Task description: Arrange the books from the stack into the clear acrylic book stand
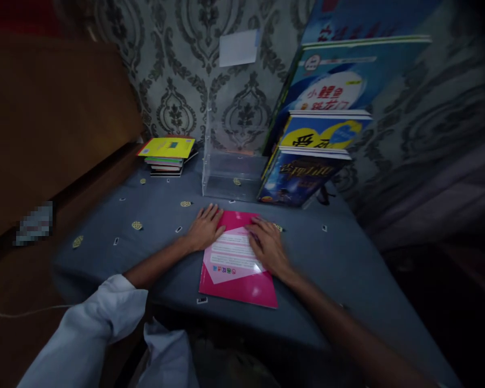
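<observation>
Head view: your left hand point(205, 229) and right hand point(270, 248) rest, fingers loosely extended and unclenched, on opposite sides of the pink book point(238, 258), which lies flat on the cloth-covered table point(319, 285), before the clear rack point(236, 161).

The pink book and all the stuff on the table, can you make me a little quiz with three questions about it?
1. Pick one: What is the main colour of the top book on the small pile?
a) purple
b) yellow
c) white

2. True or false: The left hand and the right hand both touch the pink book.

3. Fill in the blank: In the picture, the small pile is to the ____ of the clear rack.

Key: 1. b; 2. true; 3. left
</observation>
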Tool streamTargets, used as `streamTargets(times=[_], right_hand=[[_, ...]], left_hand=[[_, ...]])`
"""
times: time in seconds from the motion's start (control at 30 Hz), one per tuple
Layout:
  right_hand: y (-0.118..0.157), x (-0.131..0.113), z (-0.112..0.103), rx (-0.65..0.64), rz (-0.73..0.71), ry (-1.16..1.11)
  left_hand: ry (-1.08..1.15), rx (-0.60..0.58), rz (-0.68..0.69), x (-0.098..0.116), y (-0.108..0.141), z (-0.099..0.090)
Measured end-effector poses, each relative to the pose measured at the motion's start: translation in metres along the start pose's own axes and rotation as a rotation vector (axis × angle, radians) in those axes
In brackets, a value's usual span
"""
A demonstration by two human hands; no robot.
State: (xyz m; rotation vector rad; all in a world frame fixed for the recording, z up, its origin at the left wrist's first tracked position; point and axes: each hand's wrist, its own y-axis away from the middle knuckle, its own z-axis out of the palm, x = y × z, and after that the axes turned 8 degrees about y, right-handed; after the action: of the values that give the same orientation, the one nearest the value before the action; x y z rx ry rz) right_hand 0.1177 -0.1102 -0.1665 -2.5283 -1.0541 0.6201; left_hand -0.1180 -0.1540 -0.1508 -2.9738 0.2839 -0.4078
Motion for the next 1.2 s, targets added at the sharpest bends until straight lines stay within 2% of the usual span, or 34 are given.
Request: streamTargets(times=[0.17, 0.33, 0.53, 0.7, 0.87, 1.2], right_hand=[[-0.011, -0.015, -0.004, -0.154, -0.11, 0.059], [-0.02, -0.026, 0.001, -0.256, -0.168, 0.001], [-0.014, -0.015, -0.01, -0.229, -0.079, 0.063], [0.002, 0.007, -0.025, -0.223, 0.059, 0.118], [0.019, 0.024, -0.035, -0.164, 0.171, 0.152], [0.023, 0.026, -0.022, -0.083, 0.173, 0.231]], left_hand=[[0.084, 0.02, 0.088, 0.031, -0.017, 0.013], [0.143, 0.064, 0.133, 0.033, -0.017, 0.016], [0.14, 0.104, 0.145, 0.032, -0.015, 0.015], [0.119, 0.083, 0.126, 0.034, -0.015, 0.015], [0.119, 0.063, 0.112, 0.033, -0.014, 0.012], [0.081, 0.102, 0.13, 0.031, -0.016, 0.016]])
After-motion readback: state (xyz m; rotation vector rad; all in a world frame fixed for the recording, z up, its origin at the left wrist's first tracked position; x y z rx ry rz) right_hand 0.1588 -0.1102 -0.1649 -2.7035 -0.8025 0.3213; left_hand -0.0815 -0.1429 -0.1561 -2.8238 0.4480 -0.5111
